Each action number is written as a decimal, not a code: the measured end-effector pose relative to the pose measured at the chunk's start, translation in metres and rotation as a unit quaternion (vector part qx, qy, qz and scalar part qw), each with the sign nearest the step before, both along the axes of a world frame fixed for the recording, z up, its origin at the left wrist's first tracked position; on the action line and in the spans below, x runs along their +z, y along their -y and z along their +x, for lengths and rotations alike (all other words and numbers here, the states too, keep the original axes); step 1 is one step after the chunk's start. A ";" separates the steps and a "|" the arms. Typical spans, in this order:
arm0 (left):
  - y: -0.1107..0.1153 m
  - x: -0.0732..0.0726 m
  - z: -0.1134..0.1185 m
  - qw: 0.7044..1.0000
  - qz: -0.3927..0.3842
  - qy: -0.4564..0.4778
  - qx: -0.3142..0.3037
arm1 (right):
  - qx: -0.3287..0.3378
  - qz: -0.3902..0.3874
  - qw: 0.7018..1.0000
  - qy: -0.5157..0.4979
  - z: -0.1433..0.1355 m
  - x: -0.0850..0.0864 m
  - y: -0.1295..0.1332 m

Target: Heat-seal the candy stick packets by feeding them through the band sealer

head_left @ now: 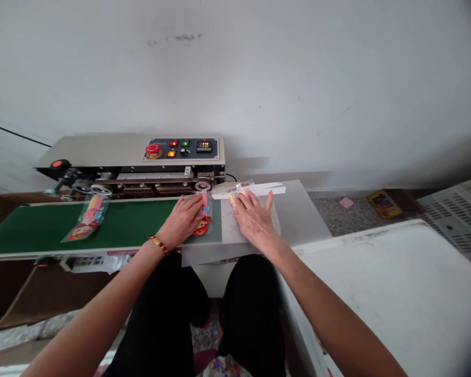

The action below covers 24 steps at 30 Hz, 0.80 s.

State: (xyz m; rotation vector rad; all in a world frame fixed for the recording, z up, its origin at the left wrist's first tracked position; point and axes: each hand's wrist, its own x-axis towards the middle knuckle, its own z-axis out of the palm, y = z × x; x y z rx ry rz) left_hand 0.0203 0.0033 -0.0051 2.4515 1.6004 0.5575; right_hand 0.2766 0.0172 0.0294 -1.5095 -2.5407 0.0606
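While the left hand [184, 215] and right hand [254, 219] lie flat, unclenched, on separate clear packets [202, 226], these appear light, slippery and pliable, best held by edges.

1. Sealing machine [137, 162]: landmark; wall [298, 78] behind it.
2. Conveyor belt [133, 225]: along its front, my side.
3. First packet [87, 220]: on belt, before machine's left part.
4. Second packet [202, 225]: before machine's right end, under my left hand [184, 217].
5. Third packet [233, 201]: just right of machine, under my right hand [255, 217], over side plate [302, 209].
6. Tabletop [396, 272]: right of machine, nearer me.
7. Floor carton [384, 204], then crate [451, 220]: well right of machine.
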 end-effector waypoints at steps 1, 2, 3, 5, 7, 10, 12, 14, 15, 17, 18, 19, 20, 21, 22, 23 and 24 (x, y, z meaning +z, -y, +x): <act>0.002 0.000 -0.016 1.000 -0.007 0.002 -0.002 | 0.000 -0.004 1.000 -0.002 -0.004 0.001 0.001; 0.004 0.001 -0.031 1.000 -0.015 0.001 -0.001 | -0.001 -0.008 1.000 -0.004 -0.008 0.002 0.002; 0.006 0.002 -0.044 1.000 -0.020 -0.005 0.007 | -0.003 -0.011 1.000 -0.007 -0.014 0.003 0.003; 0.011 0.005 -0.060 0.998 -0.009 -0.026 0.052 | -0.007 -0.011 1.000 -0.014 -0.026 0.003 0.003; 0.013 0.009 -0.058 0.993 0.028 -0.042 0.105 | -0.012 -0.007 1.000 -0.023 -0.038 0.002 0.004; 0.011 0.013 -0.019 0.995 0.056 -0.025 0.084 | -0.019 -0.005 0.999 -0.030 -0.050 0.001 0.004; 0.006 0.013 0.017 0.999 0.042 -0.005 0.025 | -0.023 -0.007 0.999 -0.035 -0.050 0.003 0.004; 0.000 0.010 0.046 1.000 0.025 0.007 -0.010 | -0.030 -0.012 0.999 -0.035 -0.040 0.005 0.003; -0.002 0.008 0.054 1.000 0.019 0.009 -0.019 | -0.038 -0.014 0.999 -0.033 -0.032 0.006 0.003; -0.006 0.004 0.058 0.999 0.012 0.011 -0.031 | -0.054 -0.010 0.998 -0.026 -0.011 0.005 0.000; -0.007 0.003 0.054 0.999 0.011 0.014 -0.035 | -0.055 -0.010 0.998 -0.021 0.000 0.004 -0.001; -0.007 0.001 0.047 0.999 0.009 0.018 -0.040 | -0.049 -0.011 0.999 -0.016 0.010 0.002 -0.003; -0.007 0.001 0.038 0.999 0.006 0.023 -0.044 | -0.036 -0.014 0.999 -0.011 0.018 0.000 -0.004; -0.006 0.001 0.027 0.998 0.001 0.029 -0.048 | -0.020 -0.015 1.000 -0.007 0.025 -0.002 -0.004; -0.005 0.002 0.016 0.998 -0.005 0.034 -0.051 | -0.009 -0.016 1.000 -0.004 0.028 -0.005 -0.004; -0.004 0.003 0.003 0.998 -0.013 0.039 -0.053 | -0.004 -0.016 1.000 -0.003 0.028 -0.006 -0.003; -0.003 0.004 -0.010 0.997 -0.021 0.043 -0.054 | -0.006 -0.014 1.000 -0.005 0.025 -0.007 -0.001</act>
